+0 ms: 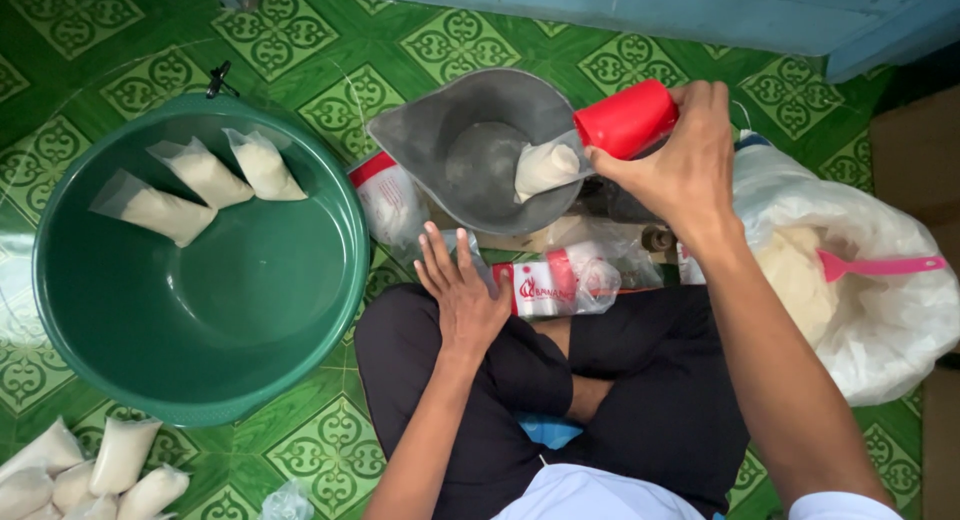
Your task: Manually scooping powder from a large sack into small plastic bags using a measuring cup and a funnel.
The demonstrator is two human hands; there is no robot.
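My right hand [690,165] grips a smooth red plastic cup [627,118] with a small clear bag of white powder [545,168] at its mouth, over the grey plastic jug [450,130]. My left hand [462,295] rests open on my knee, beside a stack of red-and-white labelled plastic bags [560,280]. Three filled pouches [205,185] lie inside the glossy green basin [200,380]; a crinkled sack of powder [880,320] holds a pink scoop [880,266].

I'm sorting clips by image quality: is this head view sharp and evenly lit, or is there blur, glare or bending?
Head view: soft, even light with no hard shadows; the green basin and its filled bags are sharp; the right hand holding the red cup is slightly soft; the plastic sack is bright but not blown out; the floor tiles bend a little toward the edges.
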